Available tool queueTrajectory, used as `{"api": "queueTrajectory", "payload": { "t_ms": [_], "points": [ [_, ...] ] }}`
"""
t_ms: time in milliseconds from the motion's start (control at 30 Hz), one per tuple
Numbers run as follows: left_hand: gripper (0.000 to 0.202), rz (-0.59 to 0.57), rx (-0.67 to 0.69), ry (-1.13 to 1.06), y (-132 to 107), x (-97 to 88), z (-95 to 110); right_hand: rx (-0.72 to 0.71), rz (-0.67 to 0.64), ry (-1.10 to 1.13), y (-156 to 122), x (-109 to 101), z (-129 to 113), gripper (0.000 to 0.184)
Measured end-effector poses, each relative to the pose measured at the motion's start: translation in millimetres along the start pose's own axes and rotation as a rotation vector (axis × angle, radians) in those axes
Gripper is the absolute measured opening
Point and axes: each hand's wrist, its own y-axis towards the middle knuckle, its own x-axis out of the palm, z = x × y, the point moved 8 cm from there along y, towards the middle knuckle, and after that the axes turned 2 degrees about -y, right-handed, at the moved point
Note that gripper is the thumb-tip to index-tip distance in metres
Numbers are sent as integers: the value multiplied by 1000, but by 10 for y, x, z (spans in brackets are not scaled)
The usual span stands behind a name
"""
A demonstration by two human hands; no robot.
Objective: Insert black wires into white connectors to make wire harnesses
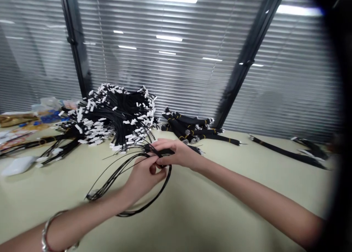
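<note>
My left hand [144,176] and my right hand [176,153] meet over the pale table [192,215], both closed on a bundle of thin black wires [118,178] that loops out to the left and curls below my left hand. A bracelet sits on my left wrist. Just behind the hands lies a large heap of black wires with white connectors [115,116].
Tied black wire bundles [192,129] lie behind my right hand, and more bundles [288,153] stretch along the right. A white pouch [16,165] and coloured packets [41,116] sit at the far left. Glass panels with blinds stand behind the table.
</note>
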Motion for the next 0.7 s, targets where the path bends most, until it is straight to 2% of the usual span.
{"api": "queueTrajectory", "payload": {
  "t_ms": [133,367,467,600,700],
  "points": [
    [20,-15,-1,50,-9,31,-3,-38,6,33,-85,2,-72,16],
    [13,-69,-37,50,-14,83,-60,46,-1,107,-106,48,23,12],
    [8,-122,-16,3,-28,125,-35,92,-6,173,-76,31,22,13],
    [9,-227,20,-32,-75,258,-2,172,24,378,23,4,-38,17],
    [9,-318,51,-21,-131,374,22,161,42,373,172,7,-104,11]
  ]
}}
